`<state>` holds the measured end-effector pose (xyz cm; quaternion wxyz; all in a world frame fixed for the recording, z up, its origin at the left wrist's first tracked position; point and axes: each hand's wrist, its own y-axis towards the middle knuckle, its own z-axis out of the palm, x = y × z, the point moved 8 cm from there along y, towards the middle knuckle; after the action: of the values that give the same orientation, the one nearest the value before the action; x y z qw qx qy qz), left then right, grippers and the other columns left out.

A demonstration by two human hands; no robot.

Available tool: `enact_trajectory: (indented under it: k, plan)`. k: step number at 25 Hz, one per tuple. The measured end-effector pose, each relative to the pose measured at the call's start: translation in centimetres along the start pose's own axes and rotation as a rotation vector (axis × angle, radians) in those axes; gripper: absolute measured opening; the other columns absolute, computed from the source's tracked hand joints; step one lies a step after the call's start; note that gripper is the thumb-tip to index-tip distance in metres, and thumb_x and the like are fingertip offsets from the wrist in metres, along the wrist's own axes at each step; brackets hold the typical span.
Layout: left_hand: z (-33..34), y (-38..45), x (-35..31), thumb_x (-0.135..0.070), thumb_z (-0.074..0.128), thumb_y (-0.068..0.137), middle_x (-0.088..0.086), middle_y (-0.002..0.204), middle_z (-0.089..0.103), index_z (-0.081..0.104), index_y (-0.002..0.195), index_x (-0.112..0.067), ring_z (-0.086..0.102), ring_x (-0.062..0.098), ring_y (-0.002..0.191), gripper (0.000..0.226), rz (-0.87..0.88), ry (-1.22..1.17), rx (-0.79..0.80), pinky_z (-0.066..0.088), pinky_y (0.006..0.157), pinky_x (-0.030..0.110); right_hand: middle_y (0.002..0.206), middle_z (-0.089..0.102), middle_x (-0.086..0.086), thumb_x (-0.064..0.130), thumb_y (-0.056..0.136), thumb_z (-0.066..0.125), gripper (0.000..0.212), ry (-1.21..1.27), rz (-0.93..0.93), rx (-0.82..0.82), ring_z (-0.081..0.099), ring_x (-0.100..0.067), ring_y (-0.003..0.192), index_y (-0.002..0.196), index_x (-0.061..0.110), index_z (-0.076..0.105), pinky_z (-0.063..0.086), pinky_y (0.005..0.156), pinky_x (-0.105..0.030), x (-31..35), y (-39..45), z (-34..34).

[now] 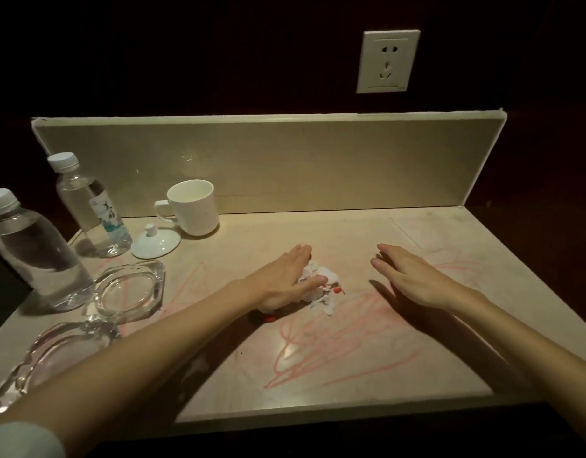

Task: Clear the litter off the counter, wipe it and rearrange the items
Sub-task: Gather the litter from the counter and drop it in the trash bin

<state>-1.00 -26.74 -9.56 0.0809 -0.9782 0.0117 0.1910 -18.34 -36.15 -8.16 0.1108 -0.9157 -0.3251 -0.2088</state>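
pressing down on the crumpled white tissue wad flecked with red [321, 285], our left hand [281, 282] lies over its left side with fingers straight and flat, thumb along the near edge, not curled round it. the wad sits on the pale stone counter [351, 233], well to the right of the white ceramic mug [194, 206], and spills out to the right of the palm, its long axis running roughly from far-left to near-right. small red bits [268, 318] lie just nearer us than the wad, by the heel of that hand. our right hand [407, 279] hovers flat and relaxed, holding nothing, further right of the mug and apart from the wad. we judge the left hand to be the nearer one, already in contact, so gathering the wad falls to it, with the right able to sweep in from the exposed side. pink scribble marks [334, 345] spread across the counter nearer us than the wad and wait for wiping.
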Motion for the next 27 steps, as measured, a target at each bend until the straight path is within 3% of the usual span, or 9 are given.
enact_trajectory:
  k: [5,9,12,16,19,21,23,25,27]
  plan:
    - [0.6,2.8,-4.6,-0.059,0.033,0.095,0.008,0.152,0.032,0.016,0.15,-0.008,0.038,0.025,0.132,0.076,0.18,0.074,0.022,0.027,0.106,0.031,0.154,0.028,-0.006,0.046,0.098,0.033,0.062,0.006,0.116,-0.041,0.028,-0.018,0.141,0.148,0.009,0.024,0.021,0.114,-0.031,-4.6,-2.5,-1.0]
    - [-1.0,2.3,-4.1,-0.066,0.031,0.09,0.006,0.158,0.022,0.011,0.152,-0.008,0.027,0.017,0.142,0.088,0.222,0.146,0.037,0.009,0.119,0.033,0.16,0.01,-0.002,0.048,0.099,0.027,0.064,0.024,0.113,-0.043,0.008,-0.013,0.147,0.151,0.013,0.014,0.006,0.118,-0.03,-3.7,-3.4,0.7]
    - [-2.3,0.3,-1.5,-0.07,0.029,0.085,0.006,0.161,0.012,0.006,0.153,-0.01,0.016,0.016,0.146,0.094,0.153,0.181,0.067,0.005,0.12,0.033,0.16,0.011,0.0,0.047,0.1,0.025,0.063,0.059,0.002,-0.041,0.007,-0.011,0.147,0.152,0.014,0.013,0.004,0.118,-0.03,0.3,-2.3,2.5]
    - [-3.7,-3.7,1.9,-0.064,0.043,0.088,0.004,0.159,0.019,0.008,0.153,-0.013,0.027,0.022,0.141,0.09,0.029,0.2,0.073,0.017,0.114,0.03,0.159,0.015,-0.002,0.045,0.1,0.024,0.06,0.085,-0.14,0.02,0.011,-0.012,0.146,0.151,0.013,0.016,0.007,0.12,-0.033,5.8,0.0,4.9]
    - [-4.2,-7.1,4.3,-0.07,0.053,0.079,0.0,0.16,0.015,0.007,0.154,-0.018,0.023,0.021,0.143,0.102,-0.084,0.192,0.105,0.019,0.116,0.034,0.158,0.019,-0.003,0.044,0.1,0.027,0.059,0.132,-0.206,0.059,0.015,-0.014,0.145,0.15,0.013,0.019,0.011,0.119,-0.035,9.0,1.4,5.8]
    - [-4.9,-9.4,5.8,-0.07,0.06,0.074,-0.003,0.159,0.019,0.017,0.152,-0.019,0.024,0.017,0.142,0.103,-0.129,0.203,0.114,0.021,0.115,0.033,0.156,0.023,-0.004,0.045,0.099,0.028,0.059,0.07,-0.262,0.078,0.019,-0.015,0.144,0.149,0.013,0.023,0.014,0.119,-0.036,10.6,2.3,5.5]
    - [-5.8,-11.5,6.7,-0.068,0.067,0.07,-0.005,0.148,0.034,0.037,0.145,-0.021,0.035,0.013,0.132,0.093,-0.139,0.219,0.107,0.03,0.108,0.027,0.154,0.029,-0.004,0.049,0.098,0.03,0.06,0.003,-0.313,0.083,0.027,-0.018,0.141,0.148,0.015,0.027,0.019,0.116,-0.034,11.8,3.1,4.3]
    - [-6.0,-13.1,7.2,-0.065,0.075,0.064,-0.009,0.126,0.047,0.054,0.128,-0.026,0.046,0.007,0.11,0.078,-0.149,0.219,0.14,0.039,0.092,0.02,0.152,0.033,-0.001,0.052,0.096,0.03,0.061,-0.016,-0.332,0.077,0.035,-0.017,0.136,0.146,0.017,0.031,0.024,0.11,-0.03,12.4,3.9,2.6]
    - [-5.1,-14.1,7.7,-0.063,0.081,0.055,-0.011,0.107,0.051,0.058,0.111,-0.029,0.049,0.006,0.093,0.07,-0.183,0.214,0.222,0.044,0.082,0.021,0.151,0.035,-0.001,0.052,0.096,0.032,0.06,-0.047,-0.336,0.091,0.036,-0.016,0.135,0.145,0.017,0.033,0.025,0.109,-0.029,12.5,4.5,1.7]
